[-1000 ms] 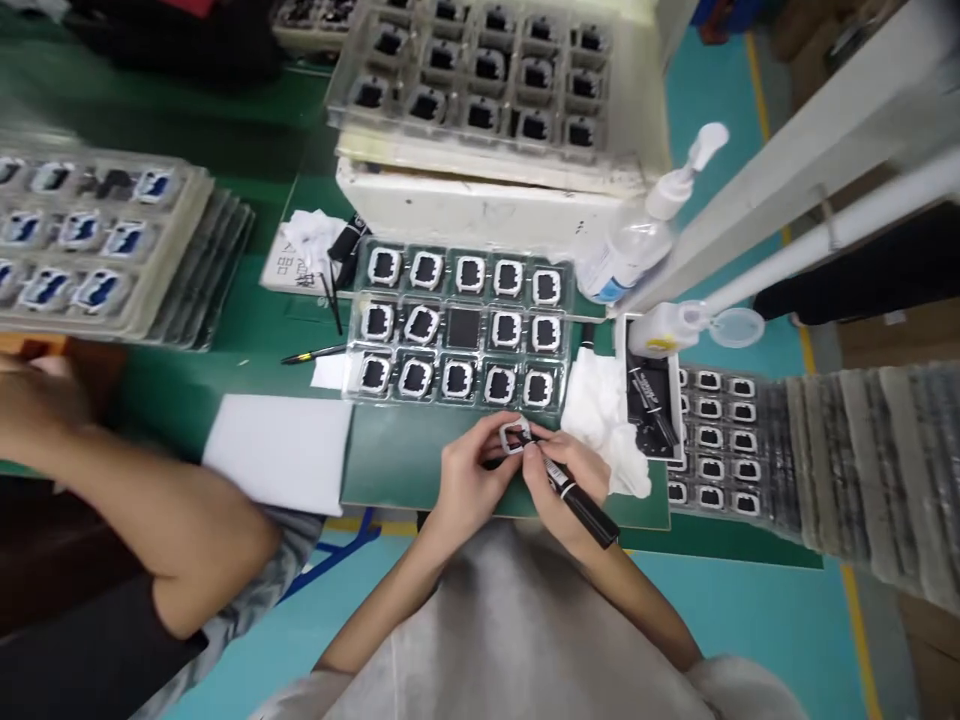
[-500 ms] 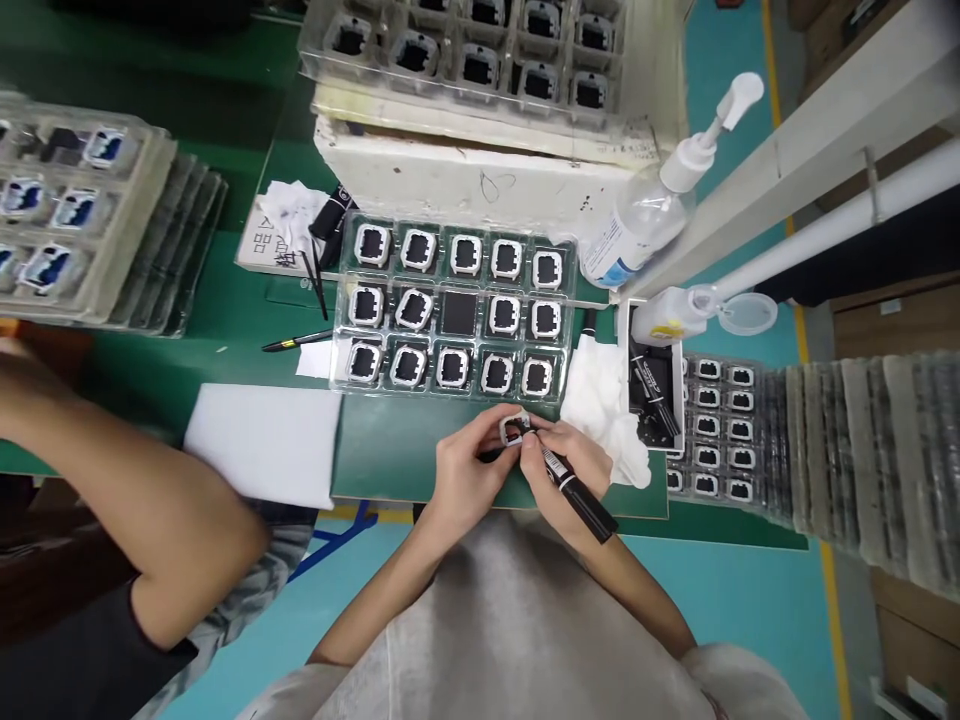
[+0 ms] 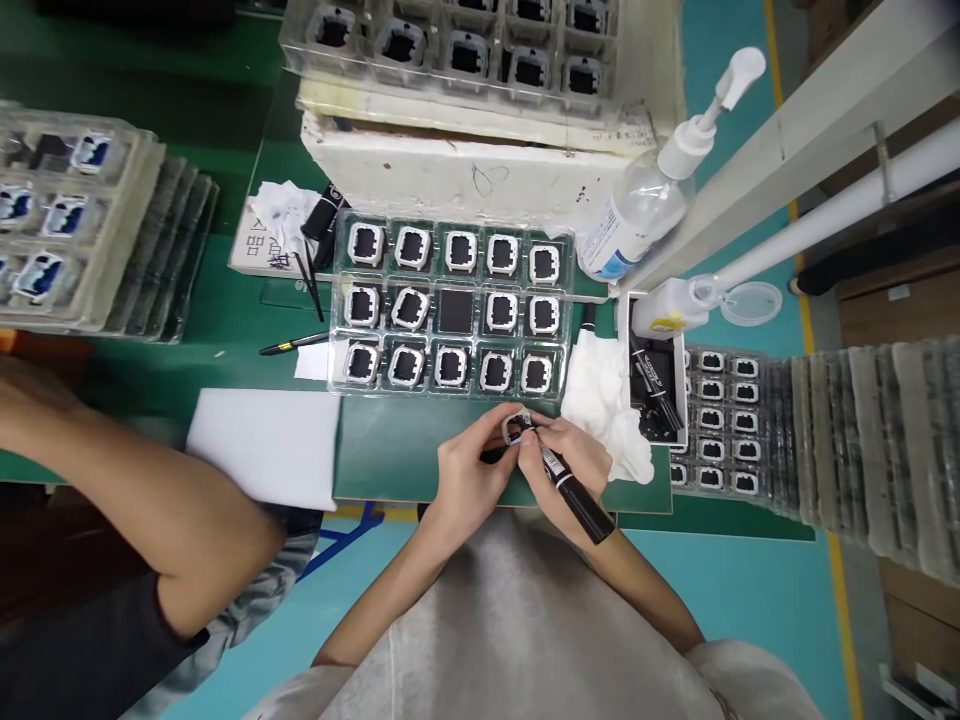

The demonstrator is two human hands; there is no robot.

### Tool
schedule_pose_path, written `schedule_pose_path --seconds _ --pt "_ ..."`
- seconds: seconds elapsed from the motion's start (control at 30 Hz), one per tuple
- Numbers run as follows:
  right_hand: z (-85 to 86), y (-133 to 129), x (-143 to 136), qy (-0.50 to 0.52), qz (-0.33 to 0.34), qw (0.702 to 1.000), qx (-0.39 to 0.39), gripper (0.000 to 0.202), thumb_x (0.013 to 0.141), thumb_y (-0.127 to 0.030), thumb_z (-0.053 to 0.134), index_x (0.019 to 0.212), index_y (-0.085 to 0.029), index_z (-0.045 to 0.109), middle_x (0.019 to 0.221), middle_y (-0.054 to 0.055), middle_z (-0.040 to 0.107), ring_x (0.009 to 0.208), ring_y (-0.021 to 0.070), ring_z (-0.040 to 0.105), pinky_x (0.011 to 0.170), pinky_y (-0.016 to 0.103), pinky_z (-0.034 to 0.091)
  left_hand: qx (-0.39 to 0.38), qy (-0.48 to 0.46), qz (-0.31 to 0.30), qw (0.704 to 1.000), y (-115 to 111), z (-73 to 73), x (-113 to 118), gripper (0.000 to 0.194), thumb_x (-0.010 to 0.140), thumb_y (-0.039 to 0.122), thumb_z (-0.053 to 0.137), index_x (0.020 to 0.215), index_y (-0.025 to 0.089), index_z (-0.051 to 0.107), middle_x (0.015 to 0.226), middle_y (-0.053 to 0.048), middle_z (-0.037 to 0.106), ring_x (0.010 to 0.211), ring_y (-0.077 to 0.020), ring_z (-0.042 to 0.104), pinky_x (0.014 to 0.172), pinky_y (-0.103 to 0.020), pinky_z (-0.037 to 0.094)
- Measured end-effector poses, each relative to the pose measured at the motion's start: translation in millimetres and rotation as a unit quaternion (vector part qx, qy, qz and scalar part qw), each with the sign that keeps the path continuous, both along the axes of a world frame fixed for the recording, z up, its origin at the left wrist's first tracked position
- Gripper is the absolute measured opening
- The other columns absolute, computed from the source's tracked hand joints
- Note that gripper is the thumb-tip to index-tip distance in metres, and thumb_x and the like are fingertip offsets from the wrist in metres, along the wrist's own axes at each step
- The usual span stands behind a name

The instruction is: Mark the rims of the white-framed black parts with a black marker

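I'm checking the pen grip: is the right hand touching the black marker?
Touching. The head view shows it: the right hand grips the black marker, its barrel lying between thumb and fingers with no gap.

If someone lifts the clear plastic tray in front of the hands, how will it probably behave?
The clear plastic tray would probably flex, since it looks thin-walled. The white frames might shift inside; one lies askew.

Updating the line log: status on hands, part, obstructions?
Left hand gripping small white frame. Right hand holding black marker, front end at the frame. White cloth beside right hand, not between marker and frame.
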State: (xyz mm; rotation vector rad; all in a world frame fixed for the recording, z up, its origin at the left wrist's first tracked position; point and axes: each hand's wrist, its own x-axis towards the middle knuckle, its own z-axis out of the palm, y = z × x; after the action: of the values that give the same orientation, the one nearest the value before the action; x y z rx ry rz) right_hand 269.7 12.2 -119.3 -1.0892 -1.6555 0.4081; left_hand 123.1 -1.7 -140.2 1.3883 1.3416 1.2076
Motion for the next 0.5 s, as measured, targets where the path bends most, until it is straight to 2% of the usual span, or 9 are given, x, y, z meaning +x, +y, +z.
schedule_pose_path --seconds 0.13,0.23,0.37,0.5 --pt "-2.2 1.2 -0.3 -0.014 0.02 0.999 0.039 0.017 0.112 -0.007 0.067 0.114 -0.023 0.065 0.091 0.002 0.071 0.089 0.0251 0.08 0.09 0.039 0.075 0.015 0.04 0.008 0.999 -0.8 1.0 0.0 0.033 0.103 0.017 0.075 0.135 0.02 0.078 0.12 -0.002 0.084 0.098 -0.015 0.083 0.094 -0.023 0.069" --pt "-1.1 -1.7 0.2 0.009 0.006 1.0 -0.002 0.014 0.113 -0.009 0.068 0.109 -0.022 0.066 0.098 0.003 0.074 0.094 0.0245 0.08 0.09 0.037 0.073 0.013 0.047 0.009 0.999 -1.6 1.9 -0.4 0.032 0.102 0.019 0.077 0.134 0.021 0.078 0.119 -0.002 0.084 0.096 -0.0158 0.084 0.094 -0.024 0.07" --pt "1.7 -5.0 1.2 0.047 -0.019 0.996 -0.075 0.016 0.114 -0.015 0.07 0.1 -0.021 0.067 0.105 0.003 0.076 0.096 0.0236 0.08 0.08 0.033 0.069 -0.003 0.022 0.003 1.0 -1.6 1.3 -0.6 0.038 0.099 0.015 0.079 0.137 0.022 0.077 0.122 -0.001 0.084 0.103 -0.0168 0.084 0.099 -0.023 0.069" --pt "0.4 -1.9 0.9 0.036 0.004 0.998 -0.047 0.016 0.112 -0.009 0.069 0.102 -0.021 0.065 0.098 0.002 0.073 0.095 0.0236 0.079 0.083 0.034 0.069 -0.002 0.005 0.008 1.0 -0.6 1.7 0.8 0.036 0.1 0.016 0.078 0.135 0.021 0.077 0.12 -0.001 0.084 0.102 -0.0168 0.084 0.098 -0.025 0.069"
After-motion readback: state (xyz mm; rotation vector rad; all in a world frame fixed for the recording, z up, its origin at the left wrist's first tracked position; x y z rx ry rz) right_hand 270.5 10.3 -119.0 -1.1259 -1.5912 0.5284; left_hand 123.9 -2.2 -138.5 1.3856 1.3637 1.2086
